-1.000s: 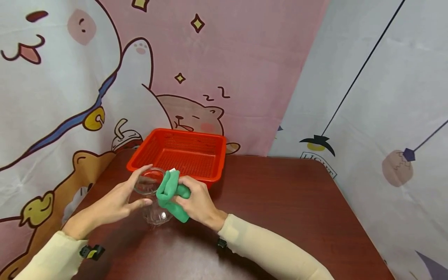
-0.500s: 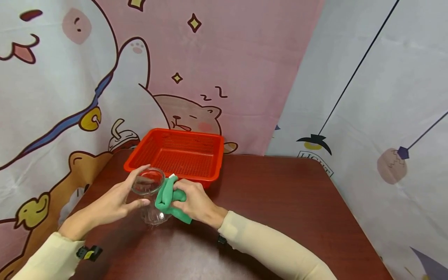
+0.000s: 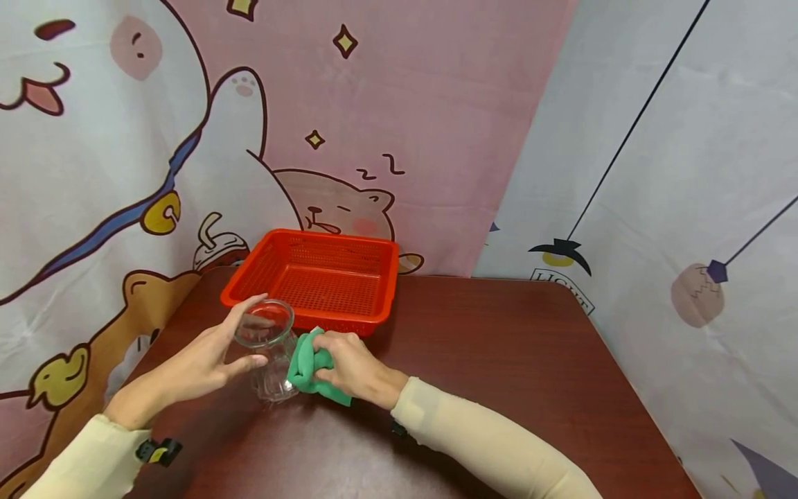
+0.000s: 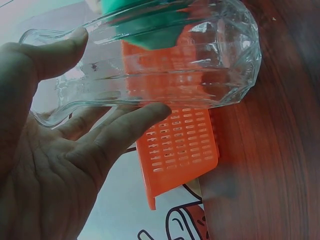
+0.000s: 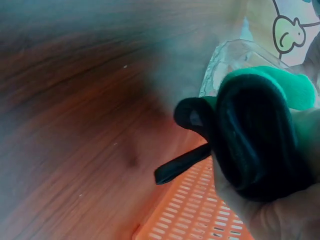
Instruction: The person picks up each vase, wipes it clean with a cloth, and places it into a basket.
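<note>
My left hand (image 3: pixel 193 364) holds a clear glass vase (image 3: pixel 274 374) near its mouth, thumb on one side and fingers on the other. In the left wrist view the vase (image 4: pixel 165 75) shows fluted sides and a flared lip, its base close by the table. My right hand (image 3: pixel 358 367) grips a folded green cloth (image 3: pixel 305 360) at the right side of the vase. Through the glass, the left wrist view shows the green cloth (image 4: pixel 150 35) on the far side. The right wrist view has the bunched cloth (image 5: pixel 300 90) in front of the vase, partly dark in shadow.
A red plastic basket (image 3: pixel 388 291) with perforated walls stands just behind the hands at the back left of the brown table (image 3: pixel 499 360). Printed fabric sheets (image 3: pixel 449 138) hang behind the table and along both sides.
My right hand with the cloth has moved down the side of the vase and slightly right. The left hand and the vase have hardly moved.
</note>
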Tool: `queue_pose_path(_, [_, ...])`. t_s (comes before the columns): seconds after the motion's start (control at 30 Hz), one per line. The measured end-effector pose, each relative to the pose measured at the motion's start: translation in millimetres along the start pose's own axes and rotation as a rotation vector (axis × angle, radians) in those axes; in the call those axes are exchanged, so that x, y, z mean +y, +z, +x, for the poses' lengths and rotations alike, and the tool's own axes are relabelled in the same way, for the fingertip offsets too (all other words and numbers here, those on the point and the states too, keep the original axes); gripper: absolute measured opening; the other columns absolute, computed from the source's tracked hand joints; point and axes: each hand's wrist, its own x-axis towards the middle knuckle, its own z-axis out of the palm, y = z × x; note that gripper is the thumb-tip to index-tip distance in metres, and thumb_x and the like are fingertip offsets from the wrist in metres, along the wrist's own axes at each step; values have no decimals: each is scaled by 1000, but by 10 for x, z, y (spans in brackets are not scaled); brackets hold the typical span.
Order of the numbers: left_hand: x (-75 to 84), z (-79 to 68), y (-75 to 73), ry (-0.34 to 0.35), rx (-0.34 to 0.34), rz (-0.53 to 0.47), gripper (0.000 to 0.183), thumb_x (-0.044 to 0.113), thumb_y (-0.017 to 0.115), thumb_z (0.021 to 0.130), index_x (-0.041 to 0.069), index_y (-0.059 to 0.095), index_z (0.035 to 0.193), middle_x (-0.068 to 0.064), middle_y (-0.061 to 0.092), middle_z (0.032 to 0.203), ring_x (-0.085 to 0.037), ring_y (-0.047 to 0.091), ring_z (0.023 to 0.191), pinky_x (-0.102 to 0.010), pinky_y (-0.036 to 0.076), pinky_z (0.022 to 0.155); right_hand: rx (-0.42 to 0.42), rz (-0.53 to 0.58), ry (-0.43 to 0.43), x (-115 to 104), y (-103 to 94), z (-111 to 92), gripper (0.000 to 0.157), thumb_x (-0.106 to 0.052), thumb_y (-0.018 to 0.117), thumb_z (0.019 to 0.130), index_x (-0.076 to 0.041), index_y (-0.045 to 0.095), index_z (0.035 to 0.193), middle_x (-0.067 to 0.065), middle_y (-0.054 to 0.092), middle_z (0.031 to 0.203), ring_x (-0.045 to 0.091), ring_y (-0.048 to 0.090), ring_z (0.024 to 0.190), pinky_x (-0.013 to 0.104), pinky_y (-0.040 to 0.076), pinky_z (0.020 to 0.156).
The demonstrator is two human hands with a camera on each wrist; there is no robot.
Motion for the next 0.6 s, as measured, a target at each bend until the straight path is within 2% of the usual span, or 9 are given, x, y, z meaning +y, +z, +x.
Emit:
queue_pose_path(0.1, [13, 5, 0, -2, -2, 5, 112, 23, 95, 100, 26, 20, 184, -12, 76, 150, -13, 68, 108, -30, 50, 76, -44, -36, 2, 36, 23, -15, 23, -16, 97, 98, -17, 80, 112, 0, 85, 115, 9, 81, 113, 20, 64, 97])
queue_pose_path(0.2, [25, 1, -1, 3, 3, 26, 112, 21, 95, 100, 26, 20, 184, -9, 77, 151, -14, 74, 116, -33, 58, 86, -93, -69, -6, 72, 50, -33, 23, -17, 97, 98, -17, 78, 111, -1, 84, 114, 7, 80, 112, 17, 63, 94])
queue_pose_path(0.3, [34, -2, -2, 6, 1, 34, 112, 21, 94, 101, 27, 20, 184, -5, 77, 152, -19, 78, 123, -40, 64, 96, -128, -89, -18, 102, 72, -50, 23, -15, 97, 98, -17, 77, 111, -2, 83, 112, 5, 78, 110, 13, 60, 90])
queue_pose_path(0.4, [37, -1, -5, 10, 1, 39, 112, 21, 93, 101, 27, 19, 184, -4, 77, 152, -23, 80, 127, -47, 66, 102, -140, -111, -25, 112, 79, -51, 23, -13, 97, 98, -18, 77, 110, -6, 82, 110, 4, 76, 106, 13, 58, 88])
queue_pose_path(0.6, [37, 3, -4, 1, 1, 50, 112, 23, 94, 101, 26, 19, 184, -6, 76, 153, -23, 80, 126, -54, 67, 104, -153, -112, -7, 100, 75, -33, 24, -10, 96, 97, -20, 76, 106, -10, 80, 105, 2, 76, 102, 14, 58, 84])
